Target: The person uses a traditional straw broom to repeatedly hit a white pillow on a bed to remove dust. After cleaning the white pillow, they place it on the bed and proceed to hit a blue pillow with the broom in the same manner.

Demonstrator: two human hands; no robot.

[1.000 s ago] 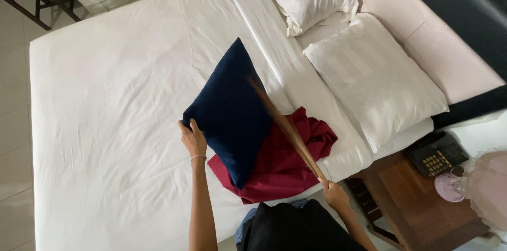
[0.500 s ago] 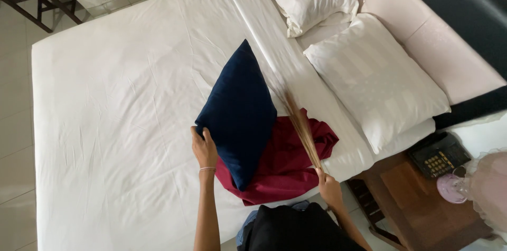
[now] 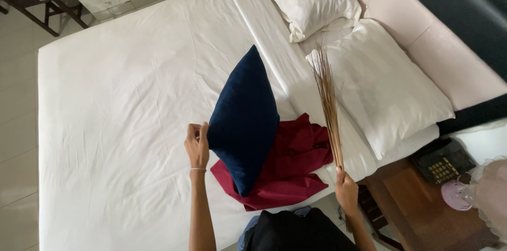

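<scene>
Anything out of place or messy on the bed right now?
Yes: a crumpled red cloth lies bunched at the near edge of the white bed, partly under the navy cushion that the left hand holds on edge. The right hand grips a stick broom.

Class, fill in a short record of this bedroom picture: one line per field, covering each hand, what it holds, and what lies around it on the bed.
Left hand: grips the edge of a navy cushion, held up on its corner
Right hand: holds a stick broom, bristles fanned upward over the bed
Under the cushion: crumpled dark red cloth
Bed: white sheet, lightly creased
Head of the bed: two white pillows
Bedside table: a dark telephone
</scene>
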